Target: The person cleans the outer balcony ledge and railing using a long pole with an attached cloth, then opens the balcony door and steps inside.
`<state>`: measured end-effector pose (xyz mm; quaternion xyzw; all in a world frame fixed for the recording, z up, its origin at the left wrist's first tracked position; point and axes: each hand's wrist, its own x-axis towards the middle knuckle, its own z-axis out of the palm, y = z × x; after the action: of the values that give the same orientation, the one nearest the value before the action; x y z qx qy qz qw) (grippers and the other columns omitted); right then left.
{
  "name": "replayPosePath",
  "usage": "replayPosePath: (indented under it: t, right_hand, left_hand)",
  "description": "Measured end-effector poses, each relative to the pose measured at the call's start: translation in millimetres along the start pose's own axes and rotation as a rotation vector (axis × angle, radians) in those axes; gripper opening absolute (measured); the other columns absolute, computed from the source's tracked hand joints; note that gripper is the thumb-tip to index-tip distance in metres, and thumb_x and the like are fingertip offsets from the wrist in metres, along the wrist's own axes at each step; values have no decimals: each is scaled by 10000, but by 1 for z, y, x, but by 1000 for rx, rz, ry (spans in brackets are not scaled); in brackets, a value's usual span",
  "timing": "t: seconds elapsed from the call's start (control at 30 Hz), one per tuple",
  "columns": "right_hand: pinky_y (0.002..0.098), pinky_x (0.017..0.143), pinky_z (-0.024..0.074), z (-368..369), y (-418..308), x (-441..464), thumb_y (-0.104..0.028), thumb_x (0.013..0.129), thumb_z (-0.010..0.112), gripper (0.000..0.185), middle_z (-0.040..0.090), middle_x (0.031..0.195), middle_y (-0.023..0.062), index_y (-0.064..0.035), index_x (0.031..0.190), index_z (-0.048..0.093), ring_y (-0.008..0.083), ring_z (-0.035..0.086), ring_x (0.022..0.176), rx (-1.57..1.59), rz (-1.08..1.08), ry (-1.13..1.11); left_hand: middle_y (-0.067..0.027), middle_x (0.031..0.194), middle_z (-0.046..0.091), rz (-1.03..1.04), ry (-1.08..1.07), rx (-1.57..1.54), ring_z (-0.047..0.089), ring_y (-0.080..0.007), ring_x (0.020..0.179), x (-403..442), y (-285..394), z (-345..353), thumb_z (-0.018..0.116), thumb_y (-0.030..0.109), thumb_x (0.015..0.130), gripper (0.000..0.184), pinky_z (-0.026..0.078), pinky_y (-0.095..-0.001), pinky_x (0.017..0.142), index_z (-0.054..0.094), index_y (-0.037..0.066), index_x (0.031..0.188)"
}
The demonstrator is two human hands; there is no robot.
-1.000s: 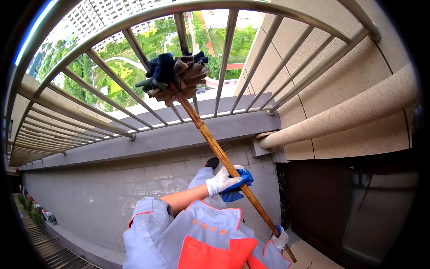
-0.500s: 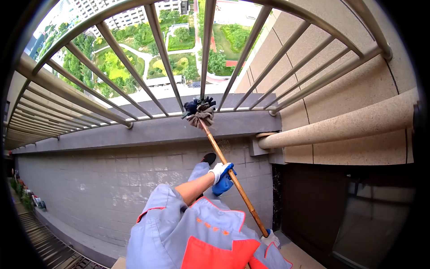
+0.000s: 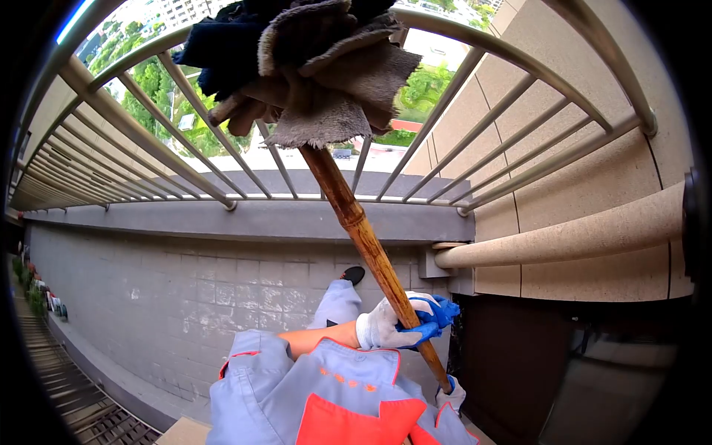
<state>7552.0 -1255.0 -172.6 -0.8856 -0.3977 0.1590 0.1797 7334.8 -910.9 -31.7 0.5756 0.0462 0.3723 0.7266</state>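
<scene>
A mop (image 3: pixel 356 222) with a bamboo handle slants up from my body, its head of dark navy and grey-brown cloth strips raised large and close at the top of view, in front of the railing. My left hand (image 3: pixel 397 322), in a white glove with blue coating, is closed round the lower part of the handle. Near the handle's bottom end, my right hand (image 3: pixel 452 394) in a similar glove grips it, partly hidden by my grey jacket sleeve. The jacket (image 3: pixel 334 386) has red trim.
A metal railing (image 3: pixel 512 122) stands on a grey ledge (image 3: pixel 334 221), with greenery and buildings far below. A beige pipe (image 3: pixel 564 230) runs along the tiled wall at right. Dark glass doors (image 3: pixel 519 363) are at lower right. Potted plants (image 3: pixel 48 300) line the far left.
The mop head has risen from the railing's base toward the camera and now looks much larger. My left hand has moved right and down; my right hand stays near the handle's end.
</scene>
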Motion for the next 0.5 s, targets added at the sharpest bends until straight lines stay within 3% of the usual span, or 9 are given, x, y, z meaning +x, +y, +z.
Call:
replayPosePath:
  t: [0.07,0.13,0.2,0.27,0.3,0.4,0.43,0.47,0.5]
  right_hand:
    - [396,677,495,3,-27,26,-75,662,628,225,656,761,126,-141,874,666,331,645,737,16,12,3]
    - [398,679,495,5,-39,34,-72,665,626,225,659,765,121,-145,874,666,329,645,744,31,14,-5]
    - [399,682,495,1,-43,35,-72,669,630,224,663,771,117,-149,876,665,326,645,755,-138,107,-13]
    - [408,691,496,-10,-41,33,-94,674,641,215,665,780,122,-155,879,665,330,644,765,-239,134,-37]
    - [416,698,497,-16,-38,29,-118,682,641,200,665,784,124,-156,876,664,332,644,769,-316,170,-130]
    - [442,725,496,-21,-60,31,-263,726,622,199,669,807,134,-169,899,654,337,643,801,-544,235,-398]
    - [443,732,496,-14,-76,36,-286,736,611,226,669,822,140,-174,929,646,336,644,812,-549,214,-506]
    - [444,740,496,-5,-92,39,-309,745,601,254,669,837,145,-179,959,638,334,644,823,-548,196,-611]
    - [443,746,496,3,-110,41,-319,751,592,269,668,849,150,-180,978,630,330,646,830,-597,154,-683]
  left_hand:
    - [-128,891,587,-138,154,-224,603,-211,869,-3,-12,-6,519,-22,826,34,522,-360,787,551,-28,835]
    - [-118,839,576,-185,301,-234,598,-193,813,6,-34,-32,491,-20,833,67,511,-349,793,549,-29,799]
    - [-86,811,598,-285,316,-71,578,-152,747,3,-61,-59,459,69,850,160,488,-310,733,586,-7,790]
    - [-77,765,607,-265,342,-34,574,-157,718,-16,-103,-68,461,85,829,143,479,-314,686,581,27,778]
    - [-87,773,606,-208,337,37,592,-172,733,-37,-141,-76,496,165,869,175,492,-321,697,566,13,814]
    - [-106,771,606,-524,547,-311,619,-218,732,-98,-238,-109,569,280,898,241,516,-364,632,538,42,874]
    - [-23,752,535,-657,617,-416,534,-151,660,-111,-249,-122,504,261,912,207,459,-314,604,492,122,760]
    - [-148,791,616,-1014,954,-592,615,-273,709,-113,-259,-133,585,314,881,269,511,-421,619,529,54,923]
    - [-156,809,617,-1113,1077,-511,612,-287,724,-121,-268,-138,582,320,881,278,510,-436,634,527,54,944]
